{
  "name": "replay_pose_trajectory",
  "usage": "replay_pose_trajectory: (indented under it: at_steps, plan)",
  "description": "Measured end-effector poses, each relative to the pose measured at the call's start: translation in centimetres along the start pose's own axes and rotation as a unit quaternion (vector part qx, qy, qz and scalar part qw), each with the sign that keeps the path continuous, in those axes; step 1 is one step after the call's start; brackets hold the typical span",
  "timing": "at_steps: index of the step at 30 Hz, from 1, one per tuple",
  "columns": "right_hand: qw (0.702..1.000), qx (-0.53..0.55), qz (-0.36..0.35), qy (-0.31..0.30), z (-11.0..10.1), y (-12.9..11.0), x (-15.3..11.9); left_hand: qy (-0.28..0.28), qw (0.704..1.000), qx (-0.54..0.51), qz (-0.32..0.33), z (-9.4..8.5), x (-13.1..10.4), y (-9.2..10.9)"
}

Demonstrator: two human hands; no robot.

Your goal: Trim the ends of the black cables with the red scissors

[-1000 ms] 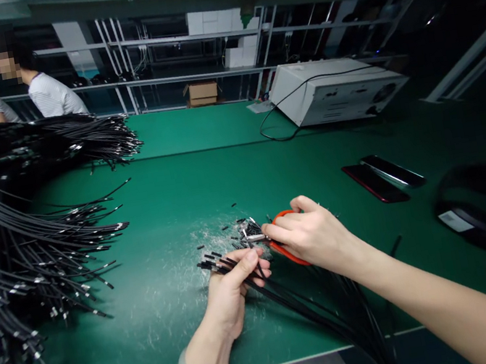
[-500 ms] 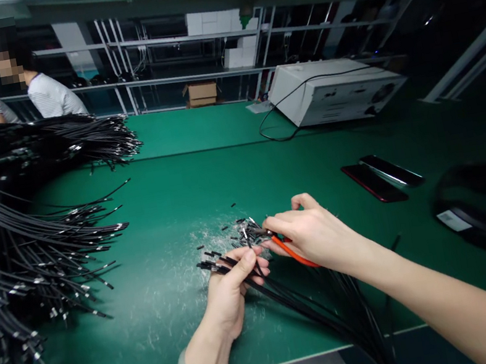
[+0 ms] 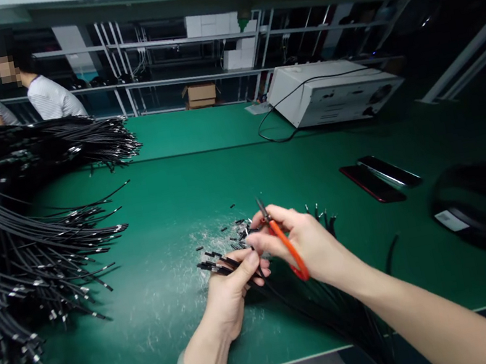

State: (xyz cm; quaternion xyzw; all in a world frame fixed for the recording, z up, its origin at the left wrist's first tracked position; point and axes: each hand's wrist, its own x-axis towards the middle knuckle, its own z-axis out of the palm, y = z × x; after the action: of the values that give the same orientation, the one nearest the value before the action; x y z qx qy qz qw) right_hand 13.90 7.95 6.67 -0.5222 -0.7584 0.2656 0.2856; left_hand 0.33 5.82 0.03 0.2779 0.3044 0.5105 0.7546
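Several black cables point(image 3: 287, 301) run up from the table's front edge into my left hand point(image 3: 231, 294), which is closed around them near their cut ends. One cable end stands up between its thumb and fingers. My right hand point(image 3: 307, 243) holds orange-handled cutters point(image 3: 288, 246), their dark jaws pointing up and away from the cables. That hand's thumb and a fingertip are at the raised cable end; whether they pinch it is hard to see. Short black offcuts point(image 3: 237, 233) and pale fibres lie on the green table point(image 3: 162, 312) just beyond my left hand.
A large heap of black cables point(image 3: 14, 247) with pale-banded ends covers the left side. Two phones point(image 3: 381, 179) and a black coil with a white label point(image 3: 484, 215) lie on the right. Behind stands a white instrument box point(image 3: 335, 93). Two people point(image 3: 52, 96) sit at far left.
The cutters have come away from the raised cable end and swung upright in my right hand, whose thumb and fingers have moved to that end. My left hand stays in place.
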Motion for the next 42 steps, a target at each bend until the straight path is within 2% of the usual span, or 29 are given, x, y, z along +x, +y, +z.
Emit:
replay_pose_trajectory:
  at_steps: [2,4,6,7,9,10,11,13,14,16,17,18,19,20,21,22,24,26,28,30,33,34,38,40,42]
  plan:
    - [0.995,0.095,0.027,-0.014,0.5,-0.6,-0.2,-0.012,1.0,0.005,0.005,0.1,0.0,0.0]
    - [0.996,0.067,0.033,0.051,-0.2,-0.2,-0.2,-0.01,1.0,-0.003,-0.005,0.1,0.0,0.0]
    - [0.986,-0.063,0.046,0.149,-2.1,1.5,-0.1,0.006,1.0,-0.023,-0.019,0.0,0.0,0.0]
    - [0.968,-0.152,0.064,0.186,-3.3,2.8,-0.1,0.013,0.999,-0.031,-0.022,0.0,0.0,-0.1]
    - [0.895,-0.351,0.13,0.24,-5.6,5.9,-0.4,0.026,0.999,-0.041,-0.013,-0.1,0.0,-0.2]
    - [0.862,-0.426,0.167,0.219,-6.5,7.4,-0.7,0.029,0.999,-0.04,-0.006,-0.2,0.1,-0.3]
    - [0.841,-0.47,0.2,0.177,-7.2,8.7,-0.9,0.032,0.999,-0.037,-0.001,-0.2,0.1,-0.3]
    - [0.817,-0.505,0.264,0.094,-7.8,10.1,-1.3,0.04,0.999,-0.024,0.004,-0.3,0.2,-0.4]
    - [0.808,-0.513,0.278,0.084,-7.7,10.1,-1.3,0.049,0.999,-0.018,0.004,-0.3,0.3,-0.5]
    - [0.821,-0.502,0.239,0.131,-6.7,8.8,-1.1,0.065,0.998,-0.013,0.003,-0.3,0.4,-0.5]
    - [0.846,-0.47,0.184,0.17,-5.9,7.5,-0.8,0.07,0.998,-0.012,0.002,-0.3,0.5,-0.5]
    - [0.888,-0.402,0.121,0.19,-4.9,6.0,-0.4,0.071,0.997,-0.012,0.003,-0.3,0.5,-0.6]
    - [0.935,-0.295,0.076,0.183,-3.8,4.5,0.1,0.071,0.997,-0.012,0.003,-0.4,0.6,-0.6]
    - [0.972,-0.178,0.045,0.149,-2.7,3.0,0.7,0.069,0.998,-0.012,0.004,-0.4,0.6,-0.7]
    - [0.991,-0.077,0.028,0.102,-1.6,1.7,1.3,0.066,0.998,-0.013,0.004,-0.4,0.7,-0.8]
    - [0.998,0.006,0.027,0.062,-0.7,0.6,1.9,0.062,0.998,-0.015,0.006,-0.5,0.7,-0.9]
    - [0.993,0.108,0.047,0.0,0.8,-0.7,2.9,0.054,0.998,-0.019,0.011,-0.5,0.7,-1.0]
    - [0.985,0.157,0.073,-0.025,1.6,-1.0,3.7,0.049,0.998,-0.019,0.016,-0.5,0.7,-1.0]
    - [0.979,0.19,0.079,-0.016,1.8,-0.8,4.3,0.052,0.998,-0.019,0.019,-0.4,0.7,-0.9]
    - [0.975,0.21,0.06,0.032,1.9,-0.4,4.9,0.053,0.998,-0.013,0.013,-0.4,0.7,-0.9]
    - [0.977,0.186,0.03,0.103,2.4,0.6,5.8,0.053,0.999,-0.001,0.003,-0.4,0.7,-0.9]
    - [0.98,0.168,0.035,0.096,2.6,1.1,6.0,0.055,0.998,-0.003,0.002,-0.4,0.7,-0.9]
    - [0.989,0.108,0.103,0.0,3.2,2.8,5.8,0.077,0.997,-0.018,-0.008,-0.5,0.8,-1.0]
    - [0.985,0.132,0.111,0.001,2.9,2.8,5.0,0.089,0.996,-0.021,-0.014,-0.6,0.8,-1.0]
    - [0.974,0.201,0.109,0.014,2.5,2.2,4.1,0.096,0.995,-0.024,-0.016,-0.6,0.9,-1.1]
